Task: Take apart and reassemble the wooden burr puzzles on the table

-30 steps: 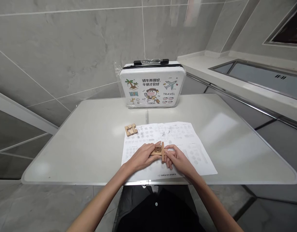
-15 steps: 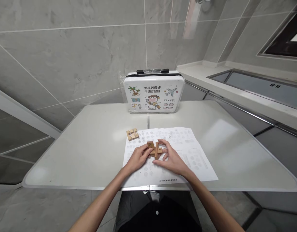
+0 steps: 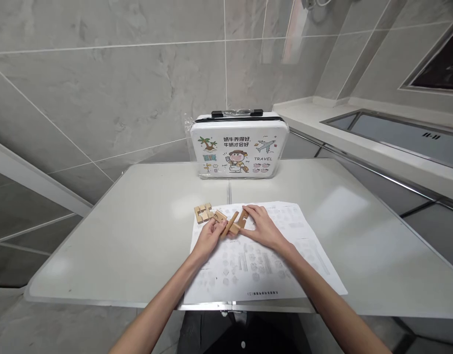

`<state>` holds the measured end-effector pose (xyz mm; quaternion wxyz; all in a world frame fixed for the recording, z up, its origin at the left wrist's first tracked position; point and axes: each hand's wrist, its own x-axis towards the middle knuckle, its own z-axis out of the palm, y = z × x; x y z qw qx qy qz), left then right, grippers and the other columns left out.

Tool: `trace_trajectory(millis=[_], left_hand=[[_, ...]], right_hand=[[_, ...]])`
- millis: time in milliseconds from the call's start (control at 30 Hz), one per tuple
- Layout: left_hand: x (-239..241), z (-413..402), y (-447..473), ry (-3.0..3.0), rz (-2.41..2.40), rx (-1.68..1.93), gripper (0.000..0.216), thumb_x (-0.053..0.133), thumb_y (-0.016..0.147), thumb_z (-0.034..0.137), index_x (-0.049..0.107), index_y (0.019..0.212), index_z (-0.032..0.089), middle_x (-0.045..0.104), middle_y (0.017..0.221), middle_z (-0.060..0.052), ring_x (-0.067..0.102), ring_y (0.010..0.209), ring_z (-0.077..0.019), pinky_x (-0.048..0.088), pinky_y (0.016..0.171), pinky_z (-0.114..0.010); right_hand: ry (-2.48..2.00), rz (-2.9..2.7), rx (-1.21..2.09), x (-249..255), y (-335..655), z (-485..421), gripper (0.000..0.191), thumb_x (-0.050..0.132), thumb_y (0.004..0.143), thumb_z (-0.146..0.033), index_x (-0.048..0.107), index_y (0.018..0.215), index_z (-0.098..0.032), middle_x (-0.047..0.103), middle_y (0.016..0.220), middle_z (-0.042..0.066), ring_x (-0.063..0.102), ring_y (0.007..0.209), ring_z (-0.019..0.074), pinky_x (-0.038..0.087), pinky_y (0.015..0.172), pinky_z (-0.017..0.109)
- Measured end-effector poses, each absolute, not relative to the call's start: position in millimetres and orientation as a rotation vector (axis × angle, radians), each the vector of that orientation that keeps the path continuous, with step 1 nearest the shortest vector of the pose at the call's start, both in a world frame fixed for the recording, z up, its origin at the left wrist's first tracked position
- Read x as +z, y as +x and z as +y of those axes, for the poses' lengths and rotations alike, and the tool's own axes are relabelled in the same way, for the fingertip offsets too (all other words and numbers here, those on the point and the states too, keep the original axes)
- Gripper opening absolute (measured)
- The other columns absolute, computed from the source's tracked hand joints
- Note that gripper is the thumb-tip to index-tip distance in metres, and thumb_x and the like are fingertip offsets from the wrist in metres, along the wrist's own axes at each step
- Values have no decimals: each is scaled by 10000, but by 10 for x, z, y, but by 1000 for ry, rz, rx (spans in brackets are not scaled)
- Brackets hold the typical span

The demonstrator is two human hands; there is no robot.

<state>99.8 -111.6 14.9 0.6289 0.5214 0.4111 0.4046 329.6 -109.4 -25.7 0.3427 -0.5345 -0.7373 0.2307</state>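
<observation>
Several notched wooden puzzle bars (image 3: 230,222) lie loosely joined on a printed instruction sheet (image 3: 263,255) near the table's middle. My left hand (image 3: 207,237) pinches the left end of these bars. Fingers of my right hand (image 3: 261,227) grip the right end of them. A separate group of pale wooden blocks (image 3: 203,212) rests just beyond my left hand, at the sheet's upper left corner, touching nothing I hold.
A white tin case (image 3: 239,146) with cartoon travel pictures stands upright at the far edge of the white folding table (image 3: 137,231). Tiled wall rises behind. A counter ledge (image 3: 359,142) runs along the right.
Both hands moved away from me with the wooden bars, toward the loose blocks. The crossed piece that stood upright now lies flatter and spread apart. The camera tilted slightly.
</observation>
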Motion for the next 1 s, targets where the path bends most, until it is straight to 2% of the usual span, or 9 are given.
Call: trace_trajectory(millis=[67,133,400,467,567,667,733,867,1000], left_hand=[[111,-1074,1098,1095,925,983,482,781,914,560,724,1159,149,798,1081,-112,737,1052,-256,519,979,-353],[72,-1024,1169,1021,913,1017,465,826,877,540,755,1114,147,787,1127,-110,712,1098,-255,508,996,-341],[-27,-831,1206,933,857,1028,503,857,811,605,733,969,144,754,867,-69,680,789,-185,540,748,-299],[-16,-815,1184,934,839,1025,489,856,813,597,719,930,143,732,813,-55,654,722,-168,524,687,-286],[21,-820,1153,969,808,992,430,851,839,542,711,887,138,692,734,-34,612,639,-147,506,646,-282],[57,-838,1140,1028,779,933,386,839,863,502,710,851,139,678,702,-34,610,626,-152,511,664,-294],[72,-844,1139,1068,765,890,369,827,878,487,705,822,143,676,699,-41,621,645,-163,514,686,-302],[83,-834,1129,1130,750,828,382,792,910,498,669,785,158,599,632,-14,548,601,-146,464,646,-287],[71,-819,1106,1168,752,812,418,748,936,540,624,780,172,507,569,23,458,557,-126,398,598,-268]], right_hand=[[-1355,-1977,524,-291,3270,-1035,658,776,914,-501,542,1491,-288,576,1438,136,504,1340,370,482,1116,574],[-1335,-2005,472,-312,3261,-1010,648,783,914,-504,547,1481,-299,574,1427,143,498,1332,384,485,1108,584],[-1350,-2034,436,-334,3264,-1025,637,752,943,-516,508,1503,-335,549,1459,142,476,1372,407,445,1139,632],[-1342,-2017,468,-312,3262,-1030,766,775,919,-532,422,1575,-349,501,1527,146,438,1432,416,411,1171,653],[-1308,-1958,566,-245,3250,-1049,1051,831,855,-577,211,1679,-372,324,1686,143,319,1553,415,367,1223,650],[-1233,-1910,630,-171,3213,-1076,1184,870,817,-561,108,1704,-375,230,1747,130,259,1605,390,341,1262,617],[-1176,-1901,619,-136,3176,-1093,1139,865,833,-504,142,1701,-363,289,1730,131,294,1595,380,338,1269,606],[-1121,-1873,614,-94,3119,-1119,915,813,853,-347,338,1634,-345,495,1598,127,453,1491,383,421,1211,602],[-1113,-1796,685,-57,3126,-1142,867,796,805,-265,404,1576,-317,531,1539,129,537,1396,371,484,1159,562]])
